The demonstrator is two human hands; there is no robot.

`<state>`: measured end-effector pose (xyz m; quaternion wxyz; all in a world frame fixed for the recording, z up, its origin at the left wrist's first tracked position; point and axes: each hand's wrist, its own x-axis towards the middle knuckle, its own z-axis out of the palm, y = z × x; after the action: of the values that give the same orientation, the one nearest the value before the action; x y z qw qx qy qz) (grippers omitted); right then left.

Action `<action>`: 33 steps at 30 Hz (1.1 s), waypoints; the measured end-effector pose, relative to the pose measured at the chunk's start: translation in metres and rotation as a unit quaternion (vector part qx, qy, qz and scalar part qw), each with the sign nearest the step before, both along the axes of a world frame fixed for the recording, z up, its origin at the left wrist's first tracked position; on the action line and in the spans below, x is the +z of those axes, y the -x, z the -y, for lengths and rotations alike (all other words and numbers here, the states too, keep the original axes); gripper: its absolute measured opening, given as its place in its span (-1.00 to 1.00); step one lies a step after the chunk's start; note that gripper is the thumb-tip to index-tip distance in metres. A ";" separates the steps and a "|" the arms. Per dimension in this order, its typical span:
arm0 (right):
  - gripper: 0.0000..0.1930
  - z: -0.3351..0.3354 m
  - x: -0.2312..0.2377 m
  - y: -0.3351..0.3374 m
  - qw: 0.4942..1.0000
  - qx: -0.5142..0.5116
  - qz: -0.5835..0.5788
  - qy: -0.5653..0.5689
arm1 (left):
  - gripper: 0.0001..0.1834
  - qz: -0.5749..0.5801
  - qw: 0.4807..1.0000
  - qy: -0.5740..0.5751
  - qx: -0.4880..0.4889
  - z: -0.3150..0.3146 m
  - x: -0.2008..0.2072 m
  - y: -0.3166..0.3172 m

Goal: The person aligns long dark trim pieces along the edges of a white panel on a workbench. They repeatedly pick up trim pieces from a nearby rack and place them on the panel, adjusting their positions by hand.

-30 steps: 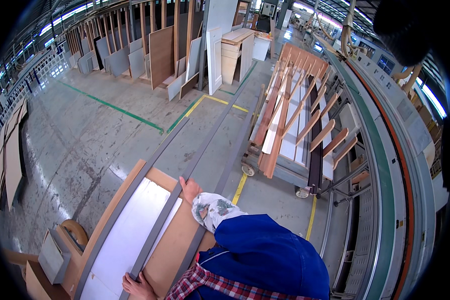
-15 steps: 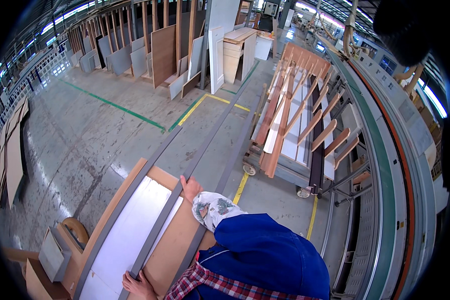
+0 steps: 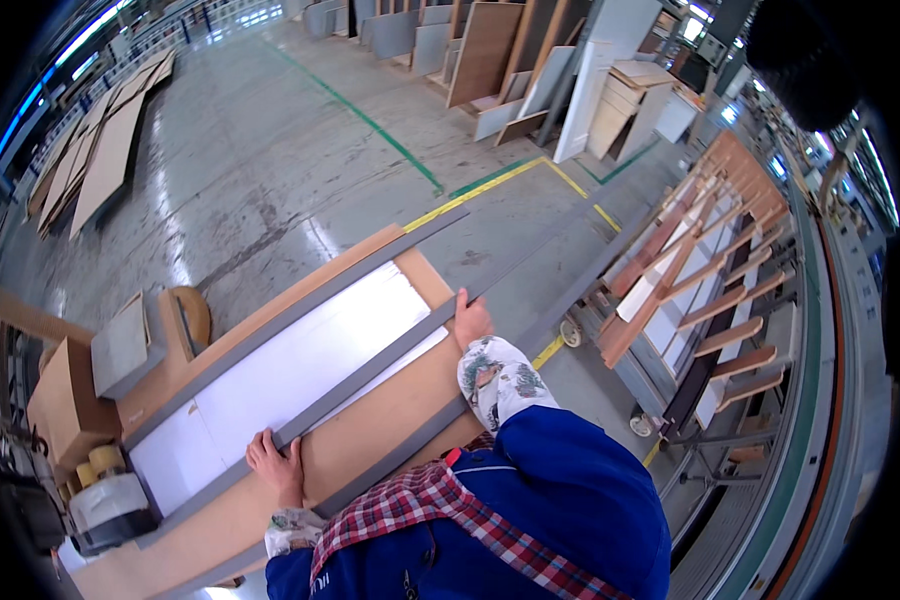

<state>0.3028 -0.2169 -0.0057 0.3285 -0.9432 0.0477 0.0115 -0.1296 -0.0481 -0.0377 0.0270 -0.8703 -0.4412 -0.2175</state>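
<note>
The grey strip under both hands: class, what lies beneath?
White sheet and brown board show along the edges of the grey strip, gripped by the left hand and right hand; what it covers cannot be seen.

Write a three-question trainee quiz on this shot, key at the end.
1. Multiple choice: what colour is the long strip that the left hand and the right hand hold?
A) red
B) green
C) grey
2. True or false: in the picture, the left hand is higher up than the right hand.
3. Fill in: the wheeled cart stands toward the ____ side of the picture.

Key: 1. C; 2. False, the right hand is higher up; 3. right.
</note>
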 end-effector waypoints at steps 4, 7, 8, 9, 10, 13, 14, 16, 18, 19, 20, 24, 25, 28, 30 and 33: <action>-0.44 0.001 0.004 0.003 1.000 0.015 0.002 -0.022 | -0.38 0.010 1.000 0.019 0.006 -0.005 -0.027 0.014; -0.42 0.002 0.008 0.005 1.000 0.018 -0.007 -0.011 | -0.38 -0.004 1.000 0.011 0.011 -0.009 -0.047 0.019; -0.42 0.003 0.009 0.004 1.000 0.012 -0.013 0.008 | -0.38 -0.003 1.000 0.016 0.013 -0.010 -0.051 0.020; -0.41 0.002 0.009 0.004 1.000 0.015 -0.010 0.006 | -0.38 -0.010 1.000 0.023 0.016 -0.011 -0.053 0.021; -0.41 0.002 0.009 0.004 1.000 0.018 -0.008 0.005 | -0.38 -0.012 1.000 0.023 0.013 -0.012 -0.053 0.020; -0.40 0.002 0.007 0.002 1.000 0.013 -0.014 0.012 | -0.38 -0.004 1.000 0.024 0.012 -0.008 -0.036 0.014; -0.40 0.002 0.006 0.002 1.000 0.010 -0.016 0.014 | -0.38 0.000 1.000 0.024 0.011 -0.007 -0.026 0.011; -0.41 0.002 0.004 0.002 1.000 0.012 -0.004 0.000 | -0.38 0.009 1.000 0.027 0.009 -0.002 -0.007 0.003; -0.41 0.001 0.003 0.002 1.000 0.013 0.002 -0.010 | -0.38 0.022 0.999 0.027 -0.002 0.002 0.008 -0.001; -0.41 0.001 0.003 0.002 1.000 0.014 -0.005 -0.002 | -0.38 0.030 0.999 0.026 -0.011 0.004 0.011 -0.002; -0.41 0.001 0.002 0.003 1.000 0.012 -0.010 0.004 | -0.38 0.033 0.999 0.028 -0.015 0.004 0.012 -0.001; -0.42 0.000 0.002 0.001 1.000 -0.015 -0.007 -0.011 | -0.39 0.033 0.991 0.124 0.028 -0.003 -0.003 -0.002; -0.42 0.000 0.002 0.001 0.999 -0.018 -0.014 -0.022 | -0.39 0.044 0.997 0.069 0.007 -0.004 -0.006 -0.001; -0.43 0.001 0.004 0.002 0.999 -0.033 -0.019 -0.027 | -0.40 0.042 0.999 0.026 -0.011 -0.002 -0.005 -0.001; -0.43 0.002 0.005 0.004 0.999 -0.025 -0.018 -0.028 | -0.40 0.030 0.999 0.027 -0.015 0.001 0.004 -0.003; -0.43 0.001 0.005 0.005 0.999 -0.029 0.004 -0.018 | -0.40 0.015 0.999 0.041 -0.005 0.006 0.019 -0.008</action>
<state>0.2975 -0.2179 -0.0007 0.3458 -0.9354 0.0739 -0.0013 -0.1219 -0.0543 -0.0189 -0.0165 -0.8694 -0.4458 -0.2124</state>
